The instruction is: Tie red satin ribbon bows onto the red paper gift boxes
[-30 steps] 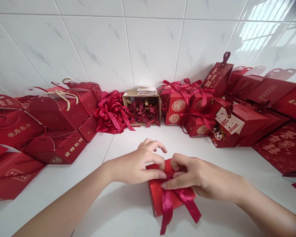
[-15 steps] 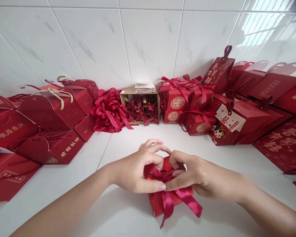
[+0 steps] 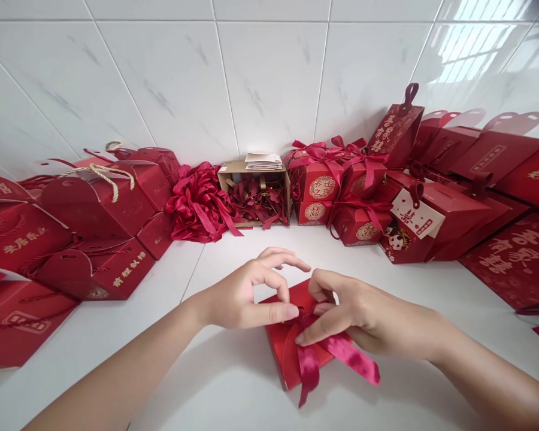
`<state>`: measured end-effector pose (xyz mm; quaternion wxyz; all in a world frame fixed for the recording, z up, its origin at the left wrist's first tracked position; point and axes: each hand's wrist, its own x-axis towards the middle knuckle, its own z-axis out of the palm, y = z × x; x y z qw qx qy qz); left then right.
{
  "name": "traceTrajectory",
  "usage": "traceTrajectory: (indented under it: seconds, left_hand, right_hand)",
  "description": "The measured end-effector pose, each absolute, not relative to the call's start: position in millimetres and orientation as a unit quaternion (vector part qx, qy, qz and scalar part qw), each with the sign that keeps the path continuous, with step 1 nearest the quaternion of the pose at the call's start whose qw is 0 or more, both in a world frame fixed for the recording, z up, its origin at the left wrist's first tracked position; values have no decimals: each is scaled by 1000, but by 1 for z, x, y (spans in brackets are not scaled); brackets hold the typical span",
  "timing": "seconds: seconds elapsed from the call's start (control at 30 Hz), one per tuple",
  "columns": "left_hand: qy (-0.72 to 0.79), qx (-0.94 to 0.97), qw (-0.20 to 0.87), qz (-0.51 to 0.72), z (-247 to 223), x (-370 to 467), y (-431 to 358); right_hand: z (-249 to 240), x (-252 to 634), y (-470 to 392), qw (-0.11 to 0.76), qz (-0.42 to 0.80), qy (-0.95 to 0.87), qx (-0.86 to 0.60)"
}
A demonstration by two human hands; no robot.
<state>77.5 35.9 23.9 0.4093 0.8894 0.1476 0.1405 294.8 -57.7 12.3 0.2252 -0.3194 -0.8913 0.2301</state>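
A small red gift box (image 3: 282, 350) lies on the white surface in front of me, slightly turned. A glossy crimson ribbon (image 3: 309, 366) runs across its top, and two loose tails hang toward me. My right hand (image 3: 341, 311) is closed on the ribbon at the box's centre, its thumb stretched over the knot area; the fingers hide part of the ribbon. My left hand (image 3: 260, 296) hovers over the box's far left part, fingers curved and apart, its thumb tip close to the ribbon. Nothing shows between its fingers.
A heap of crimson ribbons (image 3: 202, 203) lies at the back, beside a cardboard box (image 3: 290, 197) of dark red straps with papers on top. Ribbon-tied red boxes (image 3: 314, 212) stand right of it. Larger red gift boxes (image 3: 112, 275) crowd the left, and more red boxes (image 3: 458, 206) the right.
My left thumb and index finger have lifted and come off the ribbon. The loop near them has gone flat. My right hand stays on the ribbon; its tails have shifted slightly right.
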Motion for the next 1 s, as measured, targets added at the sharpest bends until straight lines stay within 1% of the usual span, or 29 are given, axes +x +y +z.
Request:
traceTrajectory:
  seconds: [0.1,0.33,0.47,0.67,0.87,1.0]
  left_hand:
    - [175,879,427,122,26,79,29]
    - [232,834,479,146,28,86,6]
    - [235,813,506,166,27,88,2]
    - [276,763,546,209,18,94,-2]
    - [295,744,557,220,9,97,-5]
    - [308,751,541,219,6,98,-3]
  right_hand:
    - [15,295,-58,230,231,-885,-331]
    - [19,299,-60,284,281,-849,-347]
    - [21,299,-60,285,272,-842,-368]
    - [18,301,-56,327,258,-824,-384]
    - [18,303,-53,334,266,-809,-404]
    - [18,306,-52,328,280,-802,-412]
